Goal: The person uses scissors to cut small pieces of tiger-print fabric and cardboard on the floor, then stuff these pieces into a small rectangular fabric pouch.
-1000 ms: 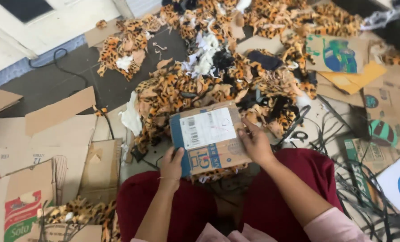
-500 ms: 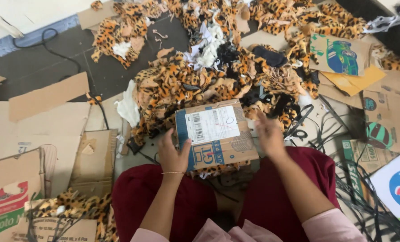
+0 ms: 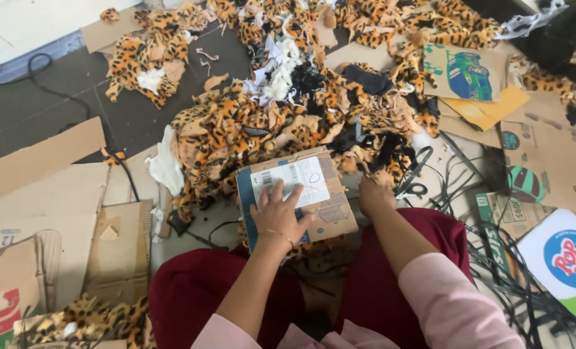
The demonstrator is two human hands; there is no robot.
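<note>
Item: flat cardboard piece (image 3: 298,197), brown with a blue edge and a white label, centre of the frame, resting on the seated person's knees.

Left hand (image 3: 277,213): laid flat on the cardboard piece, fingers spread wide, covering the lower part of the label. It presses rather than grips.

Right hand (image 3: 373,195): at the right edge of the cardboard piece, fingers curled downward into the fabric there. Whether it holds a scrap or only the card's edge cannot be told; the fingertips are hidden.

Surroundings: large heap of leopard-print fabric scraps (image 3: 262,123) just above the cardboard piece, spreading to the top of the frame, mixed with white stuffing (image 3: 280,68) and black cloth bits. Smaller scrap cluster (image 3: 143,61) at upper left on the dark floor (image 3: 49,103). Flattened cartons (image 3: 42,200) at left; printed cartons (image 3: 540,174) at right; black straps (image 3: 494,258) tangled at lower right.

Progress, as judged: the card is positioned and steadied on the lap, nothing lies on top of it, and the heap looks unsorted, so most of the work appears to remain.
</note>
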